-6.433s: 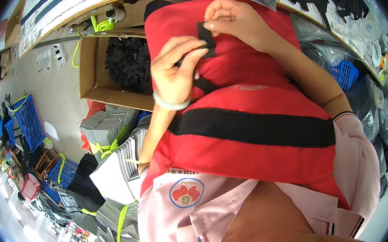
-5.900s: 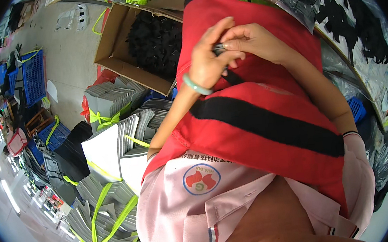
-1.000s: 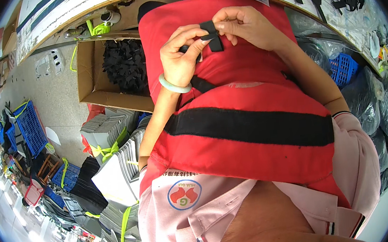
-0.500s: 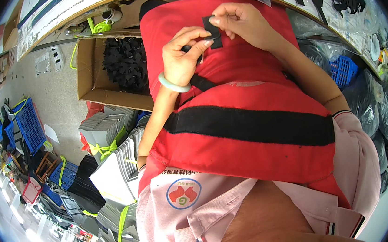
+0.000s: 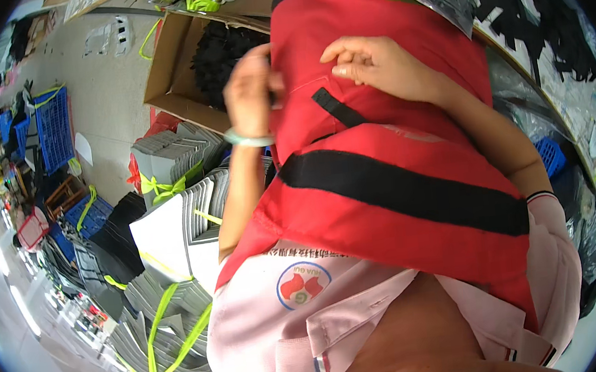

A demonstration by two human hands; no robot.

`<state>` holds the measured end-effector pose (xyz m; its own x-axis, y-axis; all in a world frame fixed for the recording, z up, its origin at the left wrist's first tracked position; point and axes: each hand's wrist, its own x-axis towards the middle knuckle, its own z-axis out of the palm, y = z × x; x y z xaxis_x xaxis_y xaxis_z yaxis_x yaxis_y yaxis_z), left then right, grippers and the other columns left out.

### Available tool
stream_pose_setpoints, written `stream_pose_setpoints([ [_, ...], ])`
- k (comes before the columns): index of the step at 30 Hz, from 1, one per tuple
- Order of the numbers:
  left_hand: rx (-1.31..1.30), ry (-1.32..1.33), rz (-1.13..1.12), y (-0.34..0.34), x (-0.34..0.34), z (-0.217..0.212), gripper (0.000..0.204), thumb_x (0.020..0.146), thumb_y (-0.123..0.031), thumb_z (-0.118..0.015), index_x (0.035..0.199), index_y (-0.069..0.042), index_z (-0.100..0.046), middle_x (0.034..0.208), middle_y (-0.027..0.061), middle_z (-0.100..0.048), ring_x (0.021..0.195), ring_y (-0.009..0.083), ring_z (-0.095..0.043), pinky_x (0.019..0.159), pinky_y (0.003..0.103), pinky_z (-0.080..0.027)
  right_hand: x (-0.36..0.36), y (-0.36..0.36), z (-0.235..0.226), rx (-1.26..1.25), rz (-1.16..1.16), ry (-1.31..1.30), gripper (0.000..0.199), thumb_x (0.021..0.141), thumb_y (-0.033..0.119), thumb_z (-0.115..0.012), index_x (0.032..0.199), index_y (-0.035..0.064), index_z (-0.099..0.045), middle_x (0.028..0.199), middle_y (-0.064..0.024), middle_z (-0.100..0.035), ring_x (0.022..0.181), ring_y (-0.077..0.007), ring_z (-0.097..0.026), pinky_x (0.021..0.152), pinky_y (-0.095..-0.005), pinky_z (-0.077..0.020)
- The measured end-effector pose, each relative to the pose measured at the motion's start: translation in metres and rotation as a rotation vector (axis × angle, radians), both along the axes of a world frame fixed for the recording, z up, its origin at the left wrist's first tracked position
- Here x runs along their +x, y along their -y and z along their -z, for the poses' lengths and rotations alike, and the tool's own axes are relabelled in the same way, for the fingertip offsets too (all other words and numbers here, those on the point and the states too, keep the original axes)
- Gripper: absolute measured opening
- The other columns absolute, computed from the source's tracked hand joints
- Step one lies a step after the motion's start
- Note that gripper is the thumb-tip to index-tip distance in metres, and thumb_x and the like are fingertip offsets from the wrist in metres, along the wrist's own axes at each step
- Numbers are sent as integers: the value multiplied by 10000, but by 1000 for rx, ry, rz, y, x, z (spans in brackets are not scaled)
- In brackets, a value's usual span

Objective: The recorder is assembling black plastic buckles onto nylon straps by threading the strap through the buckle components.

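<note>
My left hand [image 5: 250, 97], with a pale green bangle [image 5: 249, 139] on its wrist, is smeared by motion beside an open cardboard box [image 5: 187, 110]. Small black pieces [image 5: 217, 57] are heaped in that box. What the left hand holds, if anything, is too blurred to tell. Over the red apron [image 5: 397, 176] on my lap, my right hand [image 5: 383, 66] hovers with its fingers loosely bent and the index finger reaching out; nothing shows in it. Between the hands, a short black strap [image 5: 338, 107] lies on the red cloth.
Bundles of grey sheets [image 5: 174, 162] tied with yellow-green strips stand at my left. Beyond them are blue plastic crates [image 5: 54, 130]. A worktable [image 5: 514, 50] curves along the far right side, with black strips [image 5: 555, 25] and clear plastic on it. Plastic bags [image 5: 593, 229] sit at right.
The small black piece pinched between both hands is no longer seen there. My hands have parted, the left toward the box. The whole view has shifted, with the scene now further right.
</note>
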<state>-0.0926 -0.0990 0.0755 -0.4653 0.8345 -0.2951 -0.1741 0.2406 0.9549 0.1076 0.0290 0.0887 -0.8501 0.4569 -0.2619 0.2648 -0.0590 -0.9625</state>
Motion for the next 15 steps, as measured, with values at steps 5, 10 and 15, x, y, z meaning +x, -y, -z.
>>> stream_pose_setpoints([
  [5, 250, 102, 294, -39, 62, 23, 571, 1015, -470, -290, 1220, 9, -525, 717, 17, -548, 565, 62, -455, 479, 192, -346, -3, -3, 4, 326, -191, -72, 236, 846, 123, -628, 1071, 53, -632, 827, -70, -599, 695, -158, -549, 658, -284, -451],
  [10, 27, 957, 654, -54, 42, 25, 755, 935, -659, -237, 1186, -14, -539, 712, 30, -513, 577, 108, -441, 427, 201, -297, 16, -9, -2, -98, 69, 20, 179, 931, 194, -567, 944, 36, -649, 782, -17, -603, 609, -88, -523, 571, -233, -443],
  [15, 37, 966, 431, -59, 38, 23, 375, 985, -238, -490, 1296, -31, -465, 771, 20, -486, 594, 107, -436, 456, 204, -339, 36, -28, 13, -627, 232, -164, 261, 971, 300, -528, 865, 69, -587, 750, 21, -568, 587, -45, -507, 514, -182, -394],
])
